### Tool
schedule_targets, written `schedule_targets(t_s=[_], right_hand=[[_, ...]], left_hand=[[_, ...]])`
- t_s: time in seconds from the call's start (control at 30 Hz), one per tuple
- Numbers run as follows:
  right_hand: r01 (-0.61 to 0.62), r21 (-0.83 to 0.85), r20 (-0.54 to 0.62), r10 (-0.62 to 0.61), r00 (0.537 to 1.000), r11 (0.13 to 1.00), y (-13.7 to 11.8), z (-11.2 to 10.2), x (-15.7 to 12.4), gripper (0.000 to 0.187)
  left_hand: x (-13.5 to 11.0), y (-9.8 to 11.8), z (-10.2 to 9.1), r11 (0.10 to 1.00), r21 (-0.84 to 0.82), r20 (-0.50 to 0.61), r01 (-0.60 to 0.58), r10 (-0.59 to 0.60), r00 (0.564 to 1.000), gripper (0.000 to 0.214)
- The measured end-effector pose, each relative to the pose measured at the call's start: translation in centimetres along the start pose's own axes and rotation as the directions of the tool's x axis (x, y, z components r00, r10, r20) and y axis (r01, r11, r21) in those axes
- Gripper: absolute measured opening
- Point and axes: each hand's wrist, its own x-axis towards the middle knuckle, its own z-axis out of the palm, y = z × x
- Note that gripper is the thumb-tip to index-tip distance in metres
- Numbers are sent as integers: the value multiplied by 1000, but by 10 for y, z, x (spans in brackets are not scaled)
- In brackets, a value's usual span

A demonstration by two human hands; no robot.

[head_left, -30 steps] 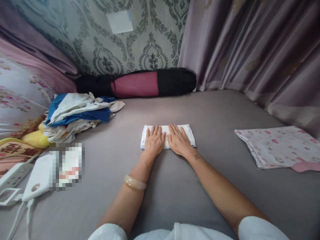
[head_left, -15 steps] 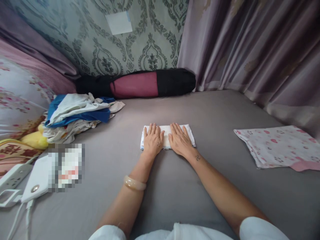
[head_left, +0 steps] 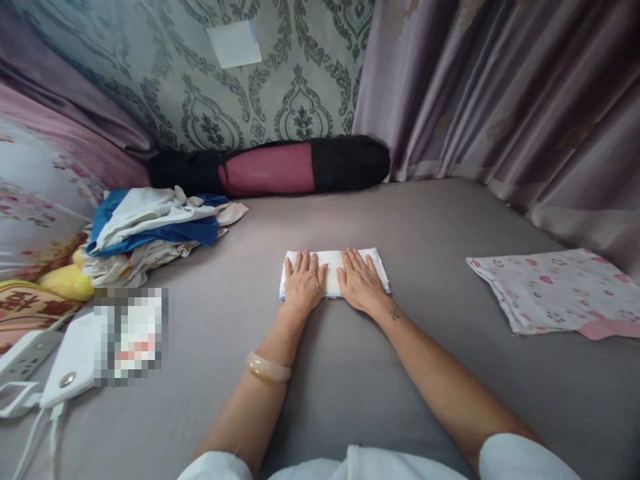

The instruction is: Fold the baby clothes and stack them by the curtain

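Note:
A small folded white cloth [head_left: 332, 272] lies flat on the grey bed sheet [head_left: 240, 300] in front of me. My left hand [head_left: 304, 281] rests palm down on its left part, fingers stretched out. On the right part lies my right hand [head_left: 363, 280], also flat with fingers spread. A strip of the cloth shows between the two thumbs. Its lower edge has a thin bluish line. The palms hide the rest of its surface.
To the right lies a folded pink-patterned cloth [head_left: 555, 293]. A pile of clothes [head_left: 160, 227] sits at the left, near a power strip [head_left: 25, 357] and a white charger-like device [head_left: 77, 353] with cables. Along the wall stretches a black and pink long bag [head_left: 270, 168].
My left hand's fingers have shifted very slightly on the cloth. Both hands stay flat on it, and the view has moved a little.

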Motion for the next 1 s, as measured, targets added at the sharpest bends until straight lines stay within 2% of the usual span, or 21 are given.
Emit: schedule_targets(t_s=[0.2,0.4,0.73,0.87,1.0], right_hand=[[-46,-48,-69,42,997,998,3,-1,0,57],[-81,-67,-8,80,997,995,6,1,-1,60],[-76,-67,-9,75,997,995,7,2,-1,61],[-109,-73,-55,105,993,991,11,2,1,60],[-149,-82,-32,147,989,985,14,2,0,60]], left_hand=[[0,0,-5,999,29,-84,32,-29,996,54],[-1,-2,-1,998,37,10,58,-58,998,58],[-1,-3,-1,998,26,-17,56,-56,998,56],[0,-5,-4,993,10,-63,120,-119,991,56],[-1,-7,-5,989,16,-14,146,-145,989,58]])
